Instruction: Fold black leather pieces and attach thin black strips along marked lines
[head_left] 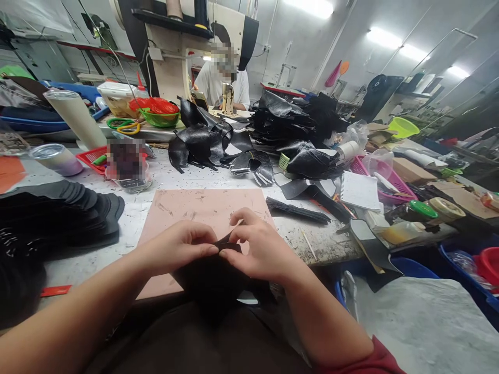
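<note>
Both of my hands pinch the upper edge of a black leather piece (pixel 210 275) in front of my body. My left hand (pixel 185 246) grips it with thumb and fingers. Close beside it, my right hand (pixel 259 246) holds the same edge, thumb underneath and fingers curled over. The thumbs nearly meet. Below my hands the piece hangs down over the front of a pinkish board (pixel 202 208); its lower part blends into my dark clothing. To the right of the board lies a bundle of thin black strips (pixel 298 210).
Stacked black cut pieces (pixel 58 223) lie at left. Beyond the board are black leather parts (pixel 206 135), a sewing machine (pixel 175 57) and a seated person (pixel 241 85). A notebook (pixel 358 189), a pink basket (pixel 390 182) and jars stand at right, blue bins (pixel 413 267) below.
</note>
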{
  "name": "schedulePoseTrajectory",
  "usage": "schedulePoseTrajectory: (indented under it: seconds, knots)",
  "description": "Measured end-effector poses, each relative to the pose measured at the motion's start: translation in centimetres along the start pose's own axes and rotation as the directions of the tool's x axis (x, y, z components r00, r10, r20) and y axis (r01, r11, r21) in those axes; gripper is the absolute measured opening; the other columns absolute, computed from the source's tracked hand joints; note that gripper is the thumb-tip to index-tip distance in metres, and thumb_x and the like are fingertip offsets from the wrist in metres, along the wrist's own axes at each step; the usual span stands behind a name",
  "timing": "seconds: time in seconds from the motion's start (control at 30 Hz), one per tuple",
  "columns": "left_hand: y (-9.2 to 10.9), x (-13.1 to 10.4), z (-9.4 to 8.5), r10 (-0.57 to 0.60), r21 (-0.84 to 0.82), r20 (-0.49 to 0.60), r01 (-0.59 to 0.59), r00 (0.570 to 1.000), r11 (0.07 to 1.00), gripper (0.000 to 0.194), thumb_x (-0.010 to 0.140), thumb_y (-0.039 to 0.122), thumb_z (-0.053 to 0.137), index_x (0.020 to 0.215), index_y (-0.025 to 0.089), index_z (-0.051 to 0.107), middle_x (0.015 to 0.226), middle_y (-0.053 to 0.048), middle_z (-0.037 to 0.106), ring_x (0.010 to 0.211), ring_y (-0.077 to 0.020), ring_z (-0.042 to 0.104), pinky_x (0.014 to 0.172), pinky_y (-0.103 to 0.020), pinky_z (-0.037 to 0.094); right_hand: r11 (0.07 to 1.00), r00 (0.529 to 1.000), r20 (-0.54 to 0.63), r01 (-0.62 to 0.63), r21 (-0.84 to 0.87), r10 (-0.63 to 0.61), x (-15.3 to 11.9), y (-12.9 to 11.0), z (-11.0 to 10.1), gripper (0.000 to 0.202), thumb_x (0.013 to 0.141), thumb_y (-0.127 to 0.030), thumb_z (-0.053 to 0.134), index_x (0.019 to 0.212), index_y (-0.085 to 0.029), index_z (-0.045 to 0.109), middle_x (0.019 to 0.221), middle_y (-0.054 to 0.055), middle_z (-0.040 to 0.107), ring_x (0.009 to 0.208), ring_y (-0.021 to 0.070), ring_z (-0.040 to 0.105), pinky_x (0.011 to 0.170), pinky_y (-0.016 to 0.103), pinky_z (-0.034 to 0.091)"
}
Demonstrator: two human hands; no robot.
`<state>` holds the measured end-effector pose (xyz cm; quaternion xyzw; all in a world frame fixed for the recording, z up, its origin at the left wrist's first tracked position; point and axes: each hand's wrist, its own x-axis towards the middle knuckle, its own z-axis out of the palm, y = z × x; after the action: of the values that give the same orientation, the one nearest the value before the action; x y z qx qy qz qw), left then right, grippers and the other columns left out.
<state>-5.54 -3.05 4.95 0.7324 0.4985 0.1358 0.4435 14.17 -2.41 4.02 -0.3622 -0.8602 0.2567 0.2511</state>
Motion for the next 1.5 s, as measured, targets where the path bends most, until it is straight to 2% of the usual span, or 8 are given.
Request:
schedulePoseTrajectory:
  seconds: [0.23,0.37,0.43,0.7,0.9,1.1,1.23,1.5]
  knots:
    - [-0.5,-0.1,0.3,0.007,-0.023,-0.092,-0.009,0.996,1.000,0.027,0.075,0.039,0.049,0.079,0.017,0.065,0.073,0.000,0.068,0.071,-0.0173,0.060,0.066,-0.025,0.046,0.975,0.964,-0.223,0.102,-0.198,-0.146,-0.6,-0.6,1.9,0.009,0.079,-0.016,0.052,0.072,-0.015,0.056,0.102,0.011,0.050,0.078,0.0162,0.053,0.069,0.029,0.045]
    - [-1.0,0.0,0.4,0.029,-0.053,-0.076,-0.033,0.997,0.998,0.025,0.075,0.035,0.050,0.084,0.018,0.065,0.082,-0.002,0.069,0.079,-0.0196,0.062,0.073,-0.027,0.047,0.994,0.991,-0.084,0.105,-0.026,-0.107,-0.3,-0.7,2.0,0.010,0.079,-0.012,0.049,0.072,-0.018,0.049,0.082,0.005,0.055,0.074,0.0155,0.052,0.065,0.026,0.044]
    - [-1.3,0.0,0.4,0.035,-0.065,-0.079,-0.041,0.996,0.997,0.025,0.074,0.035,0.051,0.086,0.018,0.066,0.082,-0.002,0.069,0.081,-0.0203,0.062,0.075,-0.029,0.048,0.993,0.998,-0.036,0.054,0.103,-0.050,-0.2,-0.6,1.7,0.012,0.078,-0.013,0.052,0.071,-0.019,0.045,0.083,0.003,0.056,0.076,0.0144,0.053,0.068,0.026,0.044]
    - [-1.5,-0.3,0.0,0.057,-0.145,0.019,-0.053,0.998,0.988,0.029,0.077,0.039,0.052,0.090,0.016,0.065,0.083,-0.003,0.068,0.078,-0.0184,0.059,0.070,-0.026,0.047,0.917,0.993,-0.088,-0.036,0.397,0.077,0.1,-0.2,1.6,0.022,0.071,-0.013,0.055,0.056,-0.019,0.040,0.075,0.001,0.061,0.070,0.0131,0.056,0.068,0.026,0.043]
    - [-1.4,-0.2,-0.4,0.067,-0.130,0.075,-0.057,0.995,0.990,0.025,0.077,0.037,0.051,0.088,0.017,0.062,0.075,0.001,0.062,0.069,-0.0135,0.055,0.062,-0.020,0.043,0.932,0.991,-0.081,-0.075,0.354,0.110,0.4,-0.2,1.8,0.021,0.070,-0.013,0.056,0.056,-0.019,0.042,0.064,-0.002,0.053,0.061,0.0110,0.050,0.059,0.023,0.040]
    - [-0.8,0.0,-0.2,0.055,-0.087,0.039,-0.052,0.998,0.995,0.023,0.074,0.038,0.054,0.070,0.016,0.060,0.063,0.003,0.054,0.061,-0.0111,0.047,0.056,-0.019,0.039,0.970,0.999,-0.019,0.051,0.238,-0.048,0.4,-0.1,0.9,0.013,0.071,-0.015,0.060,0.063,-0.018,0.050,0.081,0.001,0.053,0.075,0.0129,0.052,0.072,0.025,0.042]
    - [-0.7,-0.1,-0.1,0.008,-0.106,0.024,-0.005,1.000,0.994,0.023,0.075,0.036,0.052,0.082,0.017,0.064,0.062,0.004,0.054,0.057,-0.0103,0.046,0.052,-0.019,0.036,0.953,0.999,-0.002,0.052,0.297,-0.053,0.4,0.3,0.5,0.015,0.069,-0.012,0.059,0.062,-0.018,0.048,0.079,0.001,0.057,0.075,0.0133,0.054,0.074,0.026,0.043]
    - [-0.7,-0.1,-0.4,0.055,-0.039,0.066,-0.053,0.996,0.998,0.025,0.077,0.035,0.050,0.087,0.016,0.064,0.067,0.002,0.056,0.060,-0.0106,0.047,0.053,-0.018,0.038,0.950,1.000,-0.007,-0.003,0.313,0.005,0.4,0.3,1.1,0.014,0.074,-0.011,0.054,0.064,-0.019,0.046,0.075,-0.001,0.058,0.072,0.0125,0.054,0.070,0.025,0.042]
